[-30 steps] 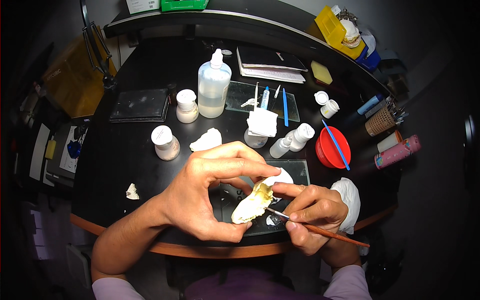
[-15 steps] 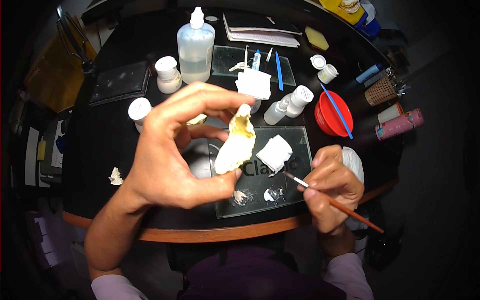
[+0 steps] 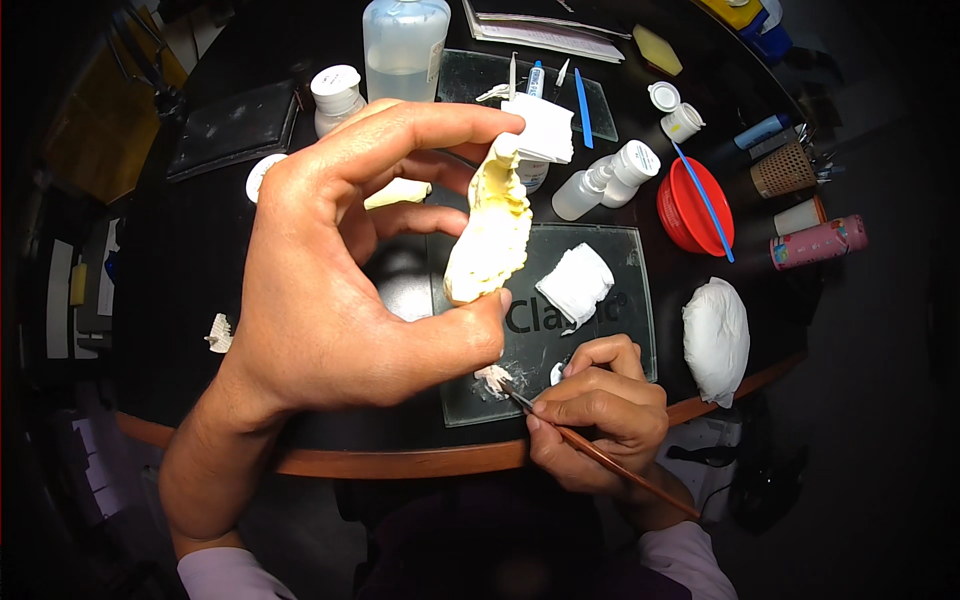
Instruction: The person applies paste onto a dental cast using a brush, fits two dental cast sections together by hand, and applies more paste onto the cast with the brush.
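Note:
My left hand (image 3: 350,260), raised over the desk, grips a pale yellow plaster dental cast (image 3: 485,230) between fingers and thumb. Below and to the right, my right hand (image 3: 600,420) is closed on a thin wooden-handled brush (image 3: 585,452), its tip down at a pinkish-white smear (image 3: 492,378) on a glass slab (image 3: 625,355). A folded white pad (image 3: 575,283) lies on that slab, and a small white dab is partly visible behind my right fingers. A rounded white padded bundle (image 3: 715,342) rests beside the slab, to the right.
Behind are white jars (image 3: 335,95), a squeeze bottle (image 3: 405,55), small bottles (image 3: 580,200), a second glass plate (image 3: 600,115) with tools, and notebooks (image 3: 550,30). At right stand a red bowl (image 3: 680,215), a pen holder (image 3: 780,170) and a pink bottle (image 3: 817,242). A plaster scrap (image 3: 220,335) lies left.
My left hand has raised the cast and turned it more upright. The brush has left the cast and moved down to the smear on the slab, with my right hand now lower.

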A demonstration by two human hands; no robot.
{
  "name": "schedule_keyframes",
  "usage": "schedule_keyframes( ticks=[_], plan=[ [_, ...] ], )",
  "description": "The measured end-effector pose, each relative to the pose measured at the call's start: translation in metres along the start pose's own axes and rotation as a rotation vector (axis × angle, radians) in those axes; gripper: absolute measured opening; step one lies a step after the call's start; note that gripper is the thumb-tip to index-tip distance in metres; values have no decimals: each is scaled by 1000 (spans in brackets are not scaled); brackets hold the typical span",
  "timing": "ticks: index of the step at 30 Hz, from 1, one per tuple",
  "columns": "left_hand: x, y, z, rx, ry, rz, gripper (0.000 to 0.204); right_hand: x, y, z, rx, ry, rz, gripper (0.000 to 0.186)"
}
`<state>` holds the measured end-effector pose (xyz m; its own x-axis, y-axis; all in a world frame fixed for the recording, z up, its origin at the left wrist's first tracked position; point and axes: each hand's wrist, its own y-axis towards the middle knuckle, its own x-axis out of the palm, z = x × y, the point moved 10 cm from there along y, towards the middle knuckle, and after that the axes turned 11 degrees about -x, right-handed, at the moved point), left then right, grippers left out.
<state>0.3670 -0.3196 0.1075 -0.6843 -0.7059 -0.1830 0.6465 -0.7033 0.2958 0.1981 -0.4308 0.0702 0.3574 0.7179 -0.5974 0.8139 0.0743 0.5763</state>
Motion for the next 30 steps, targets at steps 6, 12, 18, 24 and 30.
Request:
schedule_keyframes(
  ticks=[6, 12, 18, 24, 30],
  plan=[
    [1, 0, 2, 4, 14, -13, 74, -1, -1, 2, 20, -3, -3, 19],
    [2, 0, 3, 8, 7, -19, 74, -2, -5, 6, 58, -1, 42, 16],
    [3, -1, 3, 5, 10, -23, 74, -5, -5, 4, 57, 9, 31, 17],
    [3, -2, 2, -3, 9, -24, 73, 0, -2, 4, 56, 16, -10, 17],
    [3, 1, 2, 8, 14, -32, 74, 0, -1, 7, 86, 24, -18, 17]
  ],
)
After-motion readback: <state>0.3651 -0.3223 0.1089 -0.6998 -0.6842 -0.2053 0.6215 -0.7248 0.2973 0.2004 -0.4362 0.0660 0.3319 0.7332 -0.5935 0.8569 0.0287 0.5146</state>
